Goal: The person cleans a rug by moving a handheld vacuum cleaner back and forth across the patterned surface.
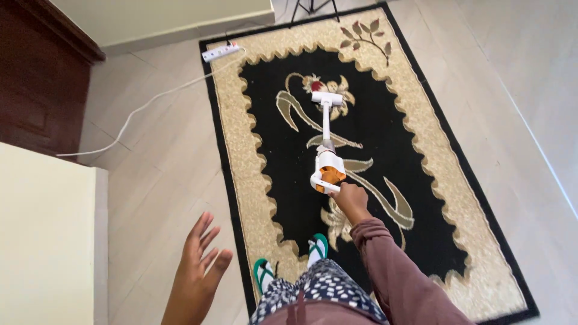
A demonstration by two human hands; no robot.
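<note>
A pale tiled floor (156, 174) fills the view from above. On it lies a large rectangular rug (361, 162), black in the centre with a scalloped beige border and leaf and flower patterns. A dark wooden cabinet (36, 78) stands at the upper left, and a cream-coloured surface (45, 241) sits below it at the left edge. A white cable (150, 99) runs across the floor to a white power strip (220, 52) at the rug's top left corner.

A slim white stick vacuum (326, 144) with an orange body stands on the black centre of the rug, its flat head pointing away from the person. The right hand (349, 198), in a mauve sleeve, has its fingers wrapped shut around the vacuum's handle. The left hand (198, 259) hangs free over the floor, fingers spread, touching nothing. Two feet in green sandals (289, 262) stand at the rug's near edge.
</note>
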